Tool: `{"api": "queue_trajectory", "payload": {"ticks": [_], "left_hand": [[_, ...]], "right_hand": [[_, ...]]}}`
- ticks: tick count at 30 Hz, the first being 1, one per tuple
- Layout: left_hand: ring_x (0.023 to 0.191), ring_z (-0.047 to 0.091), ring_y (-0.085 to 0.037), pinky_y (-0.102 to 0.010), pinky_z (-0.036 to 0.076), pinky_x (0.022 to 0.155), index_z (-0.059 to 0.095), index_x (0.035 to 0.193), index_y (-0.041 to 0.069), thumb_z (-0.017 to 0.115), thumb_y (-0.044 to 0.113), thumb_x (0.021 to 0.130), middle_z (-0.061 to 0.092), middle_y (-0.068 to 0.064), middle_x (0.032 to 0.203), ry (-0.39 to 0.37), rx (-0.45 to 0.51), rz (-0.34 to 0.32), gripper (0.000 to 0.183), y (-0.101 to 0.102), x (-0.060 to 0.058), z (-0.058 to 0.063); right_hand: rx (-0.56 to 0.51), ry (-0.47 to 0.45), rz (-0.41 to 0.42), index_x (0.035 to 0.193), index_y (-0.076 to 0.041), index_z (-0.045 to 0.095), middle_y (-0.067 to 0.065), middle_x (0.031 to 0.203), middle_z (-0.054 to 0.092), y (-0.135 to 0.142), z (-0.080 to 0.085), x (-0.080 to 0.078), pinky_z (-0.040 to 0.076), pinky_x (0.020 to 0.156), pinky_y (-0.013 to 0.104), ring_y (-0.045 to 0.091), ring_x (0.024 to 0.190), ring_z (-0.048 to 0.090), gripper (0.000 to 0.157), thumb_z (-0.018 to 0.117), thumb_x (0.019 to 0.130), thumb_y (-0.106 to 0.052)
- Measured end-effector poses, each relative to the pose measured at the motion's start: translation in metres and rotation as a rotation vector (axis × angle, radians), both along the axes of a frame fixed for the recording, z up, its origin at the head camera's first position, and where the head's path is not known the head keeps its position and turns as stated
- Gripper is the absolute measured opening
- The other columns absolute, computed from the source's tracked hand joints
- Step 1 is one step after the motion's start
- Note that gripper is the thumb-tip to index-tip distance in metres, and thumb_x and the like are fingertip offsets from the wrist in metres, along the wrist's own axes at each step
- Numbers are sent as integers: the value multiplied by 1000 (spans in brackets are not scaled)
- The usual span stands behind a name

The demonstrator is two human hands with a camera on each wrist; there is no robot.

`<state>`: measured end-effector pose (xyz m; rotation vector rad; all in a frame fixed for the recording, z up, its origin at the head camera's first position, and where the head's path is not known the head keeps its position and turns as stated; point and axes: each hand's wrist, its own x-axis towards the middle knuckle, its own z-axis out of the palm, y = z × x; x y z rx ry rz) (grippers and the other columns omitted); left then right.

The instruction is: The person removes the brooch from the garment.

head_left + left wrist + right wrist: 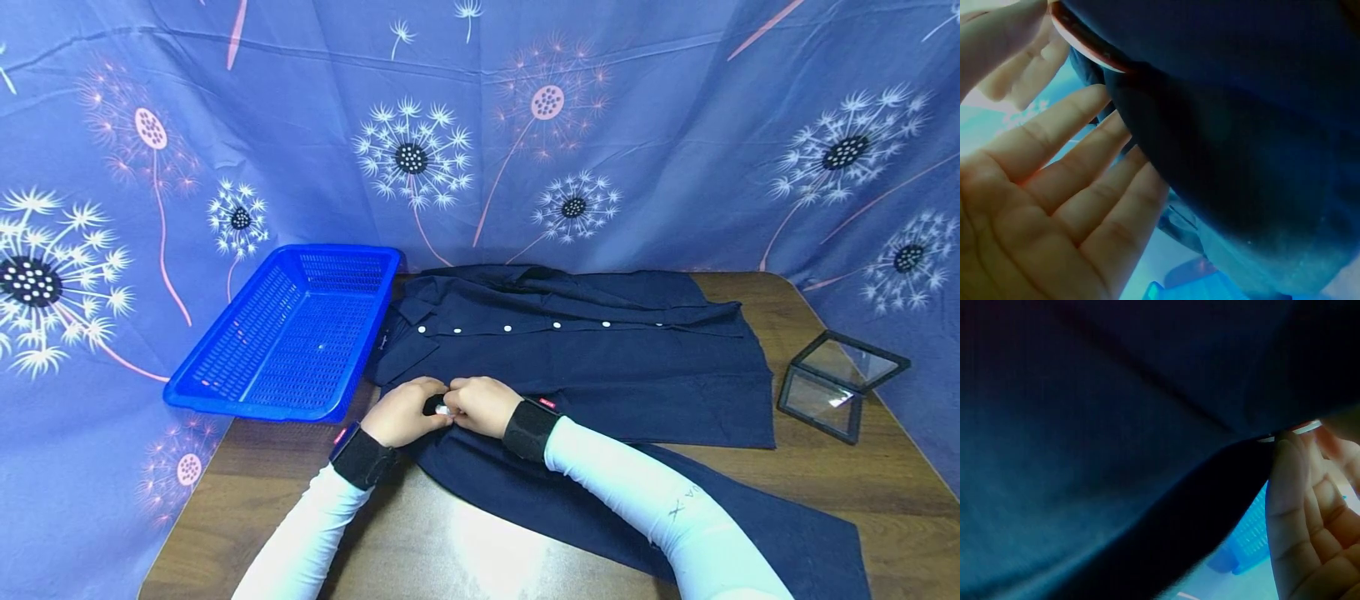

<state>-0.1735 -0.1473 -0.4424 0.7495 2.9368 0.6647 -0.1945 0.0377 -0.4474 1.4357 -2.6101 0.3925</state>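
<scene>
A dark navy shirt lies on the table with a row of white buttons along its front. Both hands meet at its near edge, close to the collar. My left hand holds the cloth there; in the left wrist view its fingers lie fairly straight, tips against the fabric edge. The right hand pinches at the same spot, fingertips close together in the right wrist view. Between the hands shows a small white piece, seen as a thin curved rim in the left wrist view. Fabric hides most of it.
A blue plastic basket stands left of the shirt. At the right, a black-framed folding case with clear panels rests on the wooden table. A dandelion-patterned blue curtain hangs behind. One sleeve spreads toward the near right.
</scene>
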Motion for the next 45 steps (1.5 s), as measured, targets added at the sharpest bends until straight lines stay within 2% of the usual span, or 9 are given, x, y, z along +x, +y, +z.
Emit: {"api": "queue_trajectory", "payload": {"ticks": [6, 10, 18, 24, 33, 39, 45], "left_hand": [[102, 66, -20, -38, 52, 91, 71, 105, 6, 76, 23, 81, 70, -6, 106, 32, -2, -2, 30, 1, 1, -4], [99, 66, -20, -38, 53, 89, 72, 102, 6, 77, 23, 81, 70, -6, 104, 26, -2, 1, 27, 2, 1, -4], [99, 66, -20, -38, 53, 89, 73, 102, 5, 78, 25, 81, 70, -6, 103, 35, -16, -7, 29, 2, 2, -3], [99, 66, -21, -38, 53, 89, 72, 104, 2, 79, 25, 80, 70, -8, 103, 47, -15, -24, 34, 1, 2, -2], [96, 65, -21, -38, 53, 87, 73, 103, 4, 80, 25, 80, 69, -8, 101, 78, -20, -49, 32, 0, 2, -3], [93, 64, -20, -37, 53, 84, 73, 101, 4, 82, 25, 78, 68, -7, 98, 83, -26, -41, 33, 0, 3, -6], [89, 63, -18, -37, 53, 81, 73, 100, 6, 84, 26, 76, 65, -5, 95, 87, -42, -3, 34, 1, 4, -9]], "right_hand": [[-1, -11, -2, 67, -18, 60, -5, 71, 55, 0, -1, 0, 40, 54, 25, 8, 60, 52, 21, 78, 76, -14], [3, -20, -6, 67, -18, 60, -5, 70, 55, 0, -1, 0, 40, 54, 25, 8, 60, 52, 21, 78, 76, -15], [3, -39, -11, 68, -17, 61, -5, 71, 55, 0, -1, 0, 40, 55, 23, 8, 61, 53, 20, 79, 79, -20], [14, -44, -31, 74, -17, 68, -6, 74, 57, 2, 0, 0, 43, 58, 23, 7, 63, 54, 13, 78, 80, -22], [10, -47, -27, 76, -17, 71, -4, 75, 59, 3, 2, -1, 44, 58, 24, 8, 64, 55, 8, 75, 83, -18], [11, -59, -29, 79, -16, 73, -3, 76, 61, 3, 0, -1, 46, 61, 26, 9, 66, 58, 4, 76, 82, -17], [39, -38, -28, 83, -16, 74, -3, 79, 62, 1, -3, 0, 49, 63, 28, 11, 69, 60, 5, 76, 82, -20]]}}
